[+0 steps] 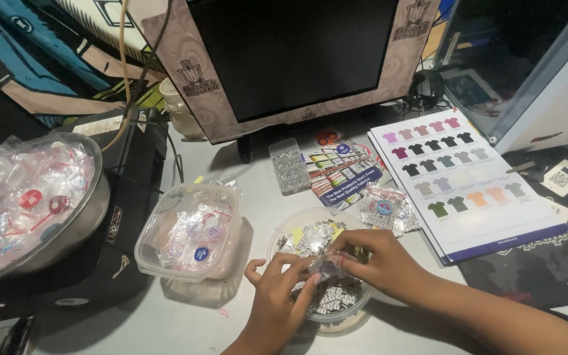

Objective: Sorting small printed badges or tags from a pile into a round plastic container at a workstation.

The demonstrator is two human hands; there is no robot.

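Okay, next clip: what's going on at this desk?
A person is working with both hands over a round clear container of small printed pieces. The left hand and right hand together pinch a small clear plastic packet just above it. Beside it sit a rectangular plastic tub and a metal bowl, both filled with bagged round badges. A shirt colour chart lies to the right, below a dark monitor.

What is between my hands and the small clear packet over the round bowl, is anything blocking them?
Nothing visible blocks them. The left hand and right hand both already pinch the small clear packet directly above the round clear bowl of printed slips. The rectangular plastic tub sits off to the left, apart from them.
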